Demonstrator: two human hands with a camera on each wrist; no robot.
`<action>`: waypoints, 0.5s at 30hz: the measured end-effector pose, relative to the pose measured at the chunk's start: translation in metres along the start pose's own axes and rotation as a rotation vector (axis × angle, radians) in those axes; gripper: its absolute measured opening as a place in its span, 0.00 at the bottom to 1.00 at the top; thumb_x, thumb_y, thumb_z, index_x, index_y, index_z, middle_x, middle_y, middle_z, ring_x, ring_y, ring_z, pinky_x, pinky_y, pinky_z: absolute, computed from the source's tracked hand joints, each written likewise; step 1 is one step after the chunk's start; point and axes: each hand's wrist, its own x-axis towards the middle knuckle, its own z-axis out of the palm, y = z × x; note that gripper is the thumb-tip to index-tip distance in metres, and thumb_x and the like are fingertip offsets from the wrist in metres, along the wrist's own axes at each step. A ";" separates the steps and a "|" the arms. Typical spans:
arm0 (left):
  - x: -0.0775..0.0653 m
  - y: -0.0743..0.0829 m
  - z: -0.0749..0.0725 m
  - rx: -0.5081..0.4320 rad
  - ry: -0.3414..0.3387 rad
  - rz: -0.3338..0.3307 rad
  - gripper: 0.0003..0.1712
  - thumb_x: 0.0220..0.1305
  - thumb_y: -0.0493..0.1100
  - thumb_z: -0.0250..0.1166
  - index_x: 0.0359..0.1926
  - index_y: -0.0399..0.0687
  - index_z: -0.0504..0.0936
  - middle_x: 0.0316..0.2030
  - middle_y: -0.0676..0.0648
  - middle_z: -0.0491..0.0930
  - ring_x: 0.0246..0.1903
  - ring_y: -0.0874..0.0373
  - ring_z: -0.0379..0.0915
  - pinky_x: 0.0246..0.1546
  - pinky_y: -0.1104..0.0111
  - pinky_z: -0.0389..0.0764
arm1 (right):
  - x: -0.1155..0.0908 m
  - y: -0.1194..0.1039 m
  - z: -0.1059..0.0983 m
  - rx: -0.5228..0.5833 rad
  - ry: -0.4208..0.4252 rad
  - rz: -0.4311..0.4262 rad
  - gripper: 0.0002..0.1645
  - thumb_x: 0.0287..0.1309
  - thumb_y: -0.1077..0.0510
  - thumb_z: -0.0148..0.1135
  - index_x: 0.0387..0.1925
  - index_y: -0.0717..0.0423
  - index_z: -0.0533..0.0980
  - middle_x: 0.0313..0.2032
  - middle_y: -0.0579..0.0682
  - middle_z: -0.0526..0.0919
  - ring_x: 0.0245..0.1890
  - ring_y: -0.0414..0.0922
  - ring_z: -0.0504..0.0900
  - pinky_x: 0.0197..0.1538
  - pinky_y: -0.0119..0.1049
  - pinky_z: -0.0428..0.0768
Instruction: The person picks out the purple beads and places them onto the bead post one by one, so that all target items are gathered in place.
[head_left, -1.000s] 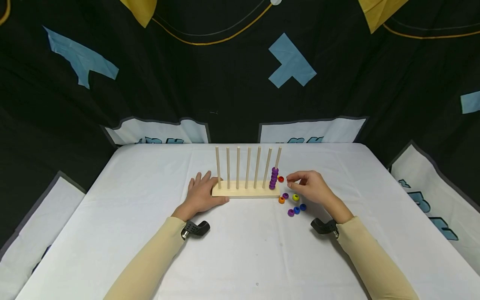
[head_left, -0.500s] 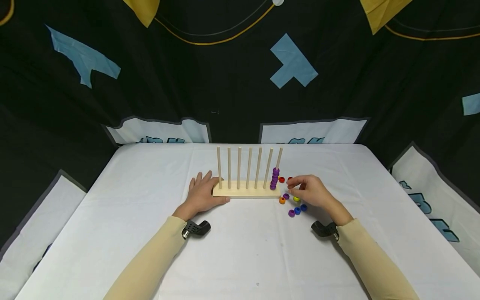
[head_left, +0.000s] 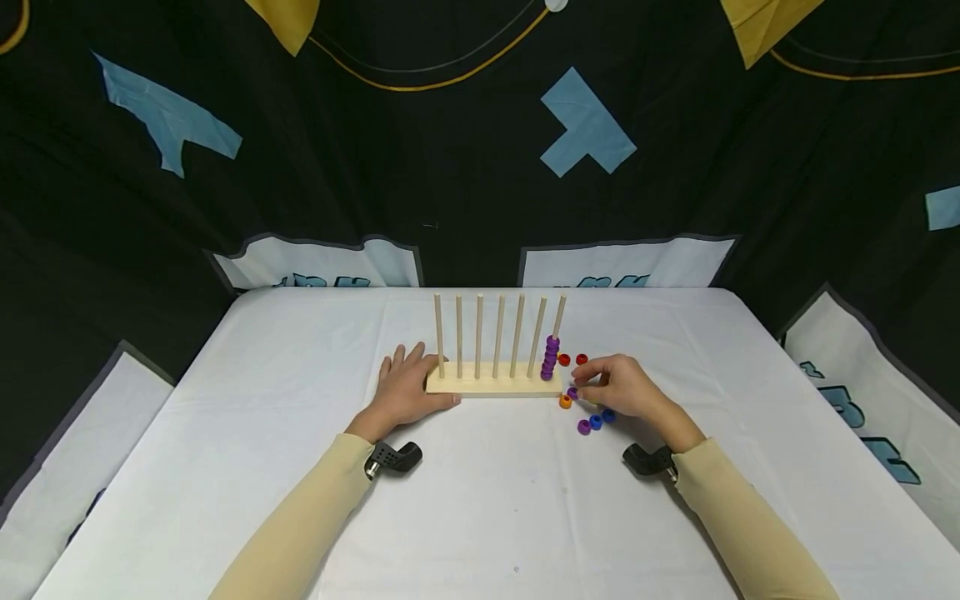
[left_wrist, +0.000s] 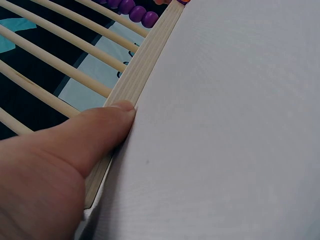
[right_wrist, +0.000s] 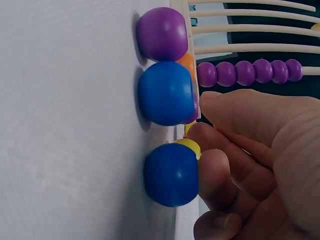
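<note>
A pale wooden bead rack (head_left: 493,384) with several upright pegs stands mid-table; its rightmost peg carries a stack of purple beads (head_left: 550,358). My left hand (head_left: 405,390) holds the rack's left end, thumb along the front edge and fingers behind. To the right, my right hand (head_left: 621,385) hovers low with thumb and index finger slightly apart, by a loose purple bead (head_left: 572,392). In the right wrist view, that purple bead (right_wrist: 192,110) lies partly hidden behind a blue bead (right_wrist: 166,93). A yellow bead (right_wrist: 188,146) is mostly covered by another blue bead and the fingers.
Two red beads (head_left: 581,359) lie behind the right fingertips. An orange bead (head_left: 566,402) sits at the rack's right front corner. Closer to me are another purple bead (head_left: 584,427) and blue beads (head_left: 596,422). The table (head_left: 465,500) has a white cloth.
My right hand has moved down and towards me, away from a red bead, which now shows on the table, to beside the loose purple bead. The left hand keeps its place on the rack.
</note>
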 end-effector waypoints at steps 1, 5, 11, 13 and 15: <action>0.000 0.000 0.000 0.001 0.001 0.001 0.45 0.58 0.61 0.71 0.70 0.43 0.72 0.78 0.30 0.53 0.78 0.25 0.35 0.76 0.33 0.39 | 0.000 0.000 0.000 -0.005 0.002 -0.002 0.13 0.56 0.64 0.71 0.45 0.60 0.86 0.42 0.58 0.90 0.25 0.41 0.73 0.24 0.29 0.73; 0.001 0.000 0.000 0.003 0.000 0.004 0.45 0.58 0.61 0.71 0.70 0.43 0.72 0.78 0.30 0.53 0.78 0.25 0.35 0.76 0.33 0.39 | -0.002 -0.002 0.000 -0.021 0.008 -0.016 0.13 0.55 0.64 0.72 0.44 0.60 0.86 0.41 0.58 0.91 0.25 0.41 0.73 0.25 0.29 0.72; 0.001 0.000 0.000 0.005 0.000 -0.001 0.45 0.58 0.61 0.71 0.70 0.44 0.72 0.78 0.30 0.53 0.78 0.25 0.35 0.76 0.33 0.39 | -0.003 -0.004 0.001 -0.020 0.002 -0.018 0.14 0.55 0.64 0.72 0.45 0.61 0.86 0.40 0.57 0.91 0.24 0.41 0.72 0.24 0.29 0.72; 0.001 0.000 0.000 0.007 0.002 -0.001 0.45 0.58 0.61 0.71 0.70 0.44 0.72 0.78 0.30 0.54 0.78 0.25 0.35 0.76 0.33 0.39 | -0.002 -0.004 0.002 -0.024 -0.004 -0.017 0.14 0.55 0.64 0.72 0.45 0.61 0.86 0.40 0.57 0.91 0.24 0.41 0.72 0.24 0.29 0.72; 0.001 0.000 0.000 0.009 0.002 -0.002 0.45 0.58 0.61 0.71 0.70 0.44 0.72 0.78 0.30 0.54 0.78 0.25 0.36 0.76 0.33 0.39 | -0.002 -0.004 0.002 -0.029 -0.006 -0.016 0.15 0.55 0.64 0.72 0.45 0.61 0.86 0.40 0.57 0.91 0.25 0.41 0.72 0.25 0.29 0.71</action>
